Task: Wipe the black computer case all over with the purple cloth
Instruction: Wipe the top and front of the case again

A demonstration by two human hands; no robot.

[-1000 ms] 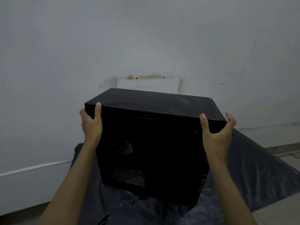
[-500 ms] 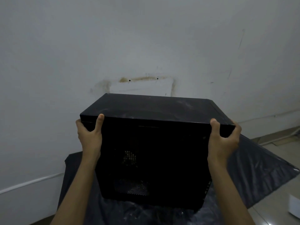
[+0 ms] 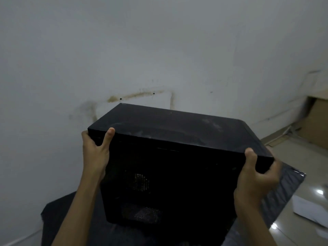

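Note:
The black computer case (image 3: 174, 157) fills the middle of the view, tilted, with its dusty top panel facing up and a side with mesh vents facing me. My left hand (image 3: 96, 151) grips its upper left corner, thumb on the top edge. At the upper right corner, my right hand (image 3: 255, 176) clasps the case, thumb on the front edge and fingers behind. The case is above a black plastic sheet (image 3: 287, 189). No purple cloth is in view.
A stained white wall (image 3: 159, 50) stands close behind the case. At the right are a tiled floor (image 3: 301, 157), a cardboard box (image 3: 316, 125) against the wall and a white box (image 3: 310, 208) on the floor.
My right hand has closed onto the case's right corner. The case has tilted down to the right and sits larger in view, and the view has swung to show more floor at the right.

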